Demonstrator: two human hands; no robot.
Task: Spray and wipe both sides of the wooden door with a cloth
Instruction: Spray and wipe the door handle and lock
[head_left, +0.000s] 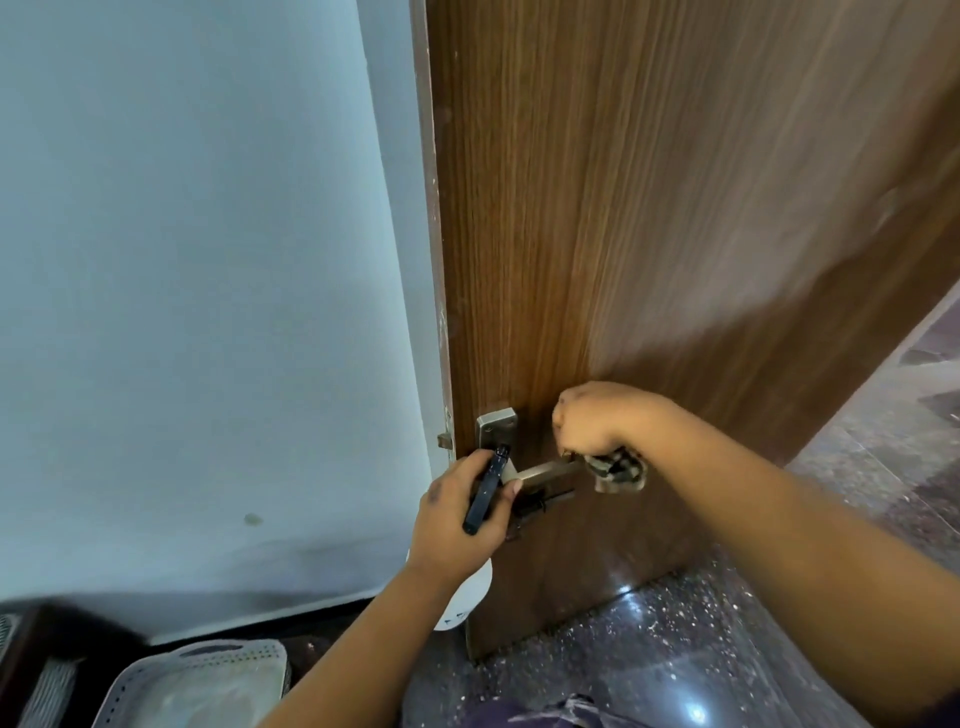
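Both hands are busy at the handle, from what I can see. Nearest, my left hand (460, 512) is curled round the spray bottle (467, 587), thumb by its dark trigger (485, 491), probably parked low so it's ready to squirt. Most of the white body hides behind my wrist. Just beyond, my right hand (589, 421) is fisted on the cloth (618, 470), rubbing the metal lever (545, 472). The wooden door (649, 208) stands ajar on the right; its other face is out of view.

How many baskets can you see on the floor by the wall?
2. One white perforated basket sits at the bottom left below the wall; a second, darker one is cut off by the left edge beside it. More may lie out of frame.
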